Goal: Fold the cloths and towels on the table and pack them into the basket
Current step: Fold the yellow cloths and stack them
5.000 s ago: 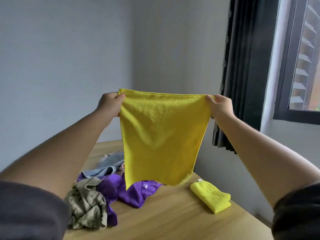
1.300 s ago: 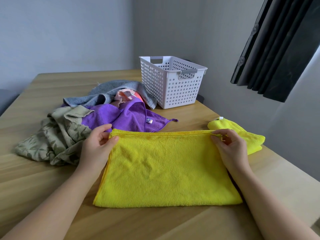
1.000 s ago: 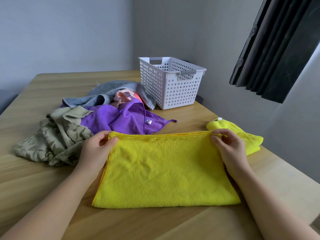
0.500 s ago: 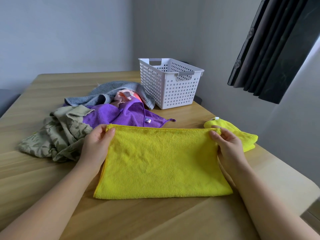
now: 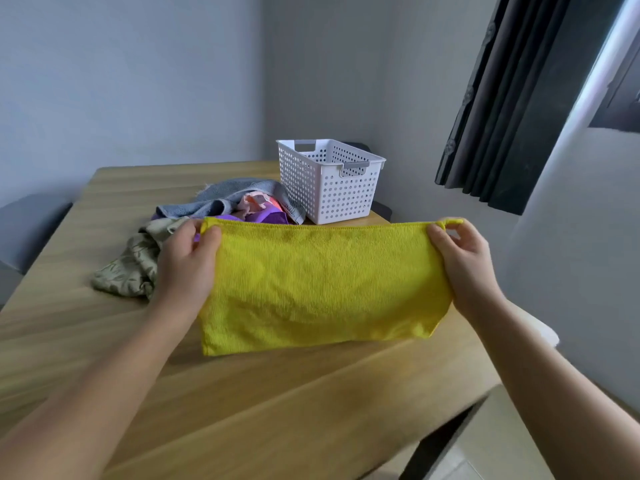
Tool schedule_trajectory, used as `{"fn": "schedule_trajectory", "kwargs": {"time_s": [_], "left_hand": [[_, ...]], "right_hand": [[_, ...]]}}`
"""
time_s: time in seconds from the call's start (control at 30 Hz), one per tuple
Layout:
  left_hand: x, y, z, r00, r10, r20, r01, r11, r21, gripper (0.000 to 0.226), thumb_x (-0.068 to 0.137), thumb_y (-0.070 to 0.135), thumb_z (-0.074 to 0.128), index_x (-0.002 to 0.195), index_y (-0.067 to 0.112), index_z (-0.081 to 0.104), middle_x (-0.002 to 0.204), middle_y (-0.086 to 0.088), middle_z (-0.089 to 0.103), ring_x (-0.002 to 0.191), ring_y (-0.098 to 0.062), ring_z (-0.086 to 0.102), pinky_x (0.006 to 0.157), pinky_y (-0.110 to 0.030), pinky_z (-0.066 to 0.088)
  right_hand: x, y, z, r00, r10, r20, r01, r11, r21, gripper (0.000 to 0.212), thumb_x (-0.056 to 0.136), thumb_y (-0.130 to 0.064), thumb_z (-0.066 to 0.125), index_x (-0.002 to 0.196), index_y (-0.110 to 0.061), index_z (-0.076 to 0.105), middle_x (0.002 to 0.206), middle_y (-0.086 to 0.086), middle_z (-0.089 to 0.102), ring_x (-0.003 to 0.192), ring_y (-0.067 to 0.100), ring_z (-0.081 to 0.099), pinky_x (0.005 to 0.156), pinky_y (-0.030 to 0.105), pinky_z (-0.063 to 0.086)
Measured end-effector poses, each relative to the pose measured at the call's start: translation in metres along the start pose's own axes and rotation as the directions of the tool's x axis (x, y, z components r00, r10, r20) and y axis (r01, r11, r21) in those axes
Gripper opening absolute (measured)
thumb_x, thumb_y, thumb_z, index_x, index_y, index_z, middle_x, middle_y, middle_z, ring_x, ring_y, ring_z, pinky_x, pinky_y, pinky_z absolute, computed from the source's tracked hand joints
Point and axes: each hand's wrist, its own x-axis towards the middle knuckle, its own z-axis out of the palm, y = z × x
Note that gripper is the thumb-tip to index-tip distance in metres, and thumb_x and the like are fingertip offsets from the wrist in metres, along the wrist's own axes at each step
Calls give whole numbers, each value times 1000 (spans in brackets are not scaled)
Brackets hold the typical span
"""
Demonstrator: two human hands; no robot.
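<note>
While both arms reach forward, left hand (image 5: 187,261) and right hand (image 5: 462,258) pinch the yellow cloth (image 5: 322,285) taut.

We see the left hand (image 5: 187,261) and right hand (image 5: 462,263) each pinching a top corner of the yellow cloth (image 5: 322,285), held taut above the wooden table (image 5: 277,393), the white basket (image 5: 329,181) beyond beside piled cloths (image 5: 221,206).
</note>
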Motion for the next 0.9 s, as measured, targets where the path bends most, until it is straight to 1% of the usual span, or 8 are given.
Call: {"fn": "schedule_trajectory", "kwargs": {"time_s": [0.17, 0.27, 0.43, 0.53, 0.63, 0.7, 0.8, 0.9], "left_hand": [[5, 1, -12, 992, -112, 52, 107, 990, 88, 41, 72, 40, 48, 83, 2, 60, 74, -14, 58, 73, -26, 53, 68, -39, 41], [4, -31, 4, 976, -180, 122, 128, 929, 346, 30, 84, 29, 53, 73, 2, 47, 63, -11, 49, 71, -32, 53, 61, -36, 31], [-14, -74, 38, 964, -136, 229, -135, 494, 859, 17, 92, 28, 51, 97, 13, 56, 86, -16, 66, 83, -34, 65, 62, -35, 44], [-10, -82, 49, 926, 53, 373, -370, 315, 874, 22, 71, 8, 72, 87, 7, 58, 62, -13, 59, 45, -30, 60, 40, -28, 39], [2, -81, 51, 851, 224, 475, -519, 224, 825, 22, 63, -5, 67, 73, 10, 55, 60, -10, 51, 40, -26, 56, 36, -24, 33], [1, -73, 54, 846, 248, 472, -527, 249, 813, 23, 60, -5, 71, 66, 11, 55, 57, -8, 52, 43, -27, 57, 37, -25, 33], [-18, -66, 68, 806, 336, 487, -592, 457, 664, 11, 74, 11, 54, 73, 12, 65, 67, -7, 64, 63, -29, 64, 48, -34, 46], [-43, -65, 78, 692, 6, 722, -544, 661, 516, 79, 79, 62, 13, 135, 19, 49, 145, -8, 43, 135, -27, 38, 110, -37, 25]], "right_hand": [[-3, -13, -12, 997, 40, 68, -36, 997, -69, 6, 91, -26, 60, 92, -21, 60, 91, -1, 64, 81, 14, 61, 68, 27, 51], [10, 23, -1, 990, 121, 76, -89, 939, -333, 16, 91, -26, 61, 101, -13, 58, 90, 1, 61, 79, 18, 57, 61, 26, 44], [20, 106, 32, 987, 98, 127, 25, 690, -724, 26, 93, -18, 52, 117, -9, 46, 96, 13, 60, 86, 34, 55, 66, 34, 40], [31, 118, 42, 951, -101, 292, 308, 398, -864, 47, 87, -6, 52, 132, -15, 43, 112, 13, 56, 89, 37, 58, 65, 38, 46], [45, 118, 42, 853, -286, 436, 479, 99, -872, 53, 66, 5, 69, 116, -10, 59, 105, 16, 57, 84, 37, 57, 62, 39, 45], [46, 112, 38, 853, -348, 389, 457, 138, -879, 44, 67, 11, 66, 108, -4, 63, 105, 18, 57, 84, 38, 56, 65, 40, 45], [18, 94, 47, 905, -244, 347, 424, 481, -768, 40, 83, 7, 48, 120, -2, 59, 125, 18, 55, 111, 39, 52, 90, 42, 43], [-37, 89, 63, 823, 223, 522, 350, 526, -775, 62, 95, -56, 22, 150, -28, 15, 159, 2, 7, 146, 30, 2, 115, 49, 6]]}}
